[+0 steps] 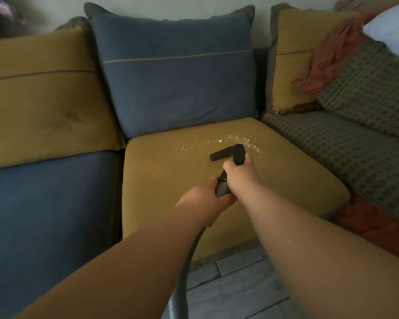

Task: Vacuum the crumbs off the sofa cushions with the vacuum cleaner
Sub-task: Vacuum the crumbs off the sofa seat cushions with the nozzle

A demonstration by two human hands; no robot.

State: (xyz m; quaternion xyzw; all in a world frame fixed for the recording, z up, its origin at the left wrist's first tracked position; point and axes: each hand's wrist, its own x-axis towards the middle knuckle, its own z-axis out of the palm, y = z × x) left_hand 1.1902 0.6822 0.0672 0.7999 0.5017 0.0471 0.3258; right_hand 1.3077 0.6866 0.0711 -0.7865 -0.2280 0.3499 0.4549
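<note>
Both bare arms reach forward over the mustard seat cushion [166,185] of a corner sofa. The right grip [240,171] is curled round the black neck of the vacuum nozzle [225,153], just behind its crosswise head, which lies on the cushion with its open end pointing left. The left grip [205,199] sits just behind and below the right, fingers wrapped round the ribbed grey hose [221,188] where it meets the black tube; the two are touching. From there the hose drops under the left forearm towards the grey tiled floor [240,284]. The crumbs [217,141], a scatter of pale flecks, lie on the same cushion in a band just beyond and to the right of the nozzle head, near the back. A blue back cushion [177,77] stands upright behind the seat, with a mustard back cushion [39,100] and a blue seat cushion [51,215] to the left. To the right, a checked patterned cover [355,146] drapes the adjoining seat, with an orange cloth [327,61] heaped above it.
</note>
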